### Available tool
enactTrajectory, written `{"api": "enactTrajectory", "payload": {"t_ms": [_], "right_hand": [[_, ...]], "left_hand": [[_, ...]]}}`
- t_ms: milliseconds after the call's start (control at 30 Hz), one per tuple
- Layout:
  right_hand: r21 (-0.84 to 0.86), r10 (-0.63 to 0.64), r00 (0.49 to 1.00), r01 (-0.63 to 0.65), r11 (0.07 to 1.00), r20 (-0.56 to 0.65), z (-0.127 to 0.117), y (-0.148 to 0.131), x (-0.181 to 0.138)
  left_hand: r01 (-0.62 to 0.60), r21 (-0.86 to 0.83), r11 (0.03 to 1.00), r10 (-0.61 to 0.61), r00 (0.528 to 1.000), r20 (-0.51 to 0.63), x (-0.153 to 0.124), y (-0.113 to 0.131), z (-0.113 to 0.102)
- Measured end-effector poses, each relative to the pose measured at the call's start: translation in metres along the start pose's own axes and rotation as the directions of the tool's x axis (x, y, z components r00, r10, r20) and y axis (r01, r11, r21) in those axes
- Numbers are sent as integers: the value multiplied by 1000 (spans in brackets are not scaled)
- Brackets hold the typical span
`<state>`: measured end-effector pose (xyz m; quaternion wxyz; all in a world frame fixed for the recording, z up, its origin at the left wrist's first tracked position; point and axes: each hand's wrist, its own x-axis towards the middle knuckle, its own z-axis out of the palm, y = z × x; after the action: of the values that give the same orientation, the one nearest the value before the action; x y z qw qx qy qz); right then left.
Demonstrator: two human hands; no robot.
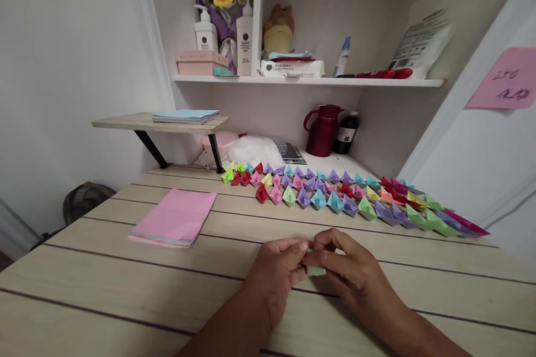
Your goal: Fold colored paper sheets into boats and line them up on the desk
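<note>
On a slatted wooden table (104,284), a left hand (274,276) and right hand (349,273) together pinch a small pale green folded paper (316,271), near rows of coloured paper boats (335,195) and a pink paper stack (173,217)

Both hands' fingers (299,250) on a small green folded paper (316,270); paper boats (335,192) beyond
</note>
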<state>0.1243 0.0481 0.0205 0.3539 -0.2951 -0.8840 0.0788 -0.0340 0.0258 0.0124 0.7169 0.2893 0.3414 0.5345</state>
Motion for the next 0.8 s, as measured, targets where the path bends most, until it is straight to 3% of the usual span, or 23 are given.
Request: {"api": "enactTrajectory", "payload": {"t_ms": [200, 333, 433, 567, 633, 700, 800], "right_hand": [[74, 30, 999, -34, 997, 45, -3, 0, 1], [252, 173, 984, -177, 951, 38, -1, 2, 2], [461, 368, 921, -384, 800, 128, 0, 7, 3], [737, 581, 768, -552, 390, 269, 2, 10, 4], [768, 608, 716, -587, 258, 343, 3, 8, 4], [752, 572, 712, -616, 233, 407, 3, 5, 4], [687, 503, 739, -644, 336, 448, 4, 2, 3]], "left_hand": [[-81, 52, 995, 87, 987, -132, 1, -6, 5], [-150, 111, 982, 171, 963, -208, 6, -8, 2], [-202, 157, 967, 241, 926, -292, 10, -2, -2], [-288, 232, 929, 353, 878, -323, 11, 9, -3], [-326, 303, 896, 412, 864, -291, 10, 10, 0], [-345, 384, 856, 455, 857, -244, 9, 8, 3], [-347, 483, 804, 484, 853, -194, 8, 3, 5]]}}
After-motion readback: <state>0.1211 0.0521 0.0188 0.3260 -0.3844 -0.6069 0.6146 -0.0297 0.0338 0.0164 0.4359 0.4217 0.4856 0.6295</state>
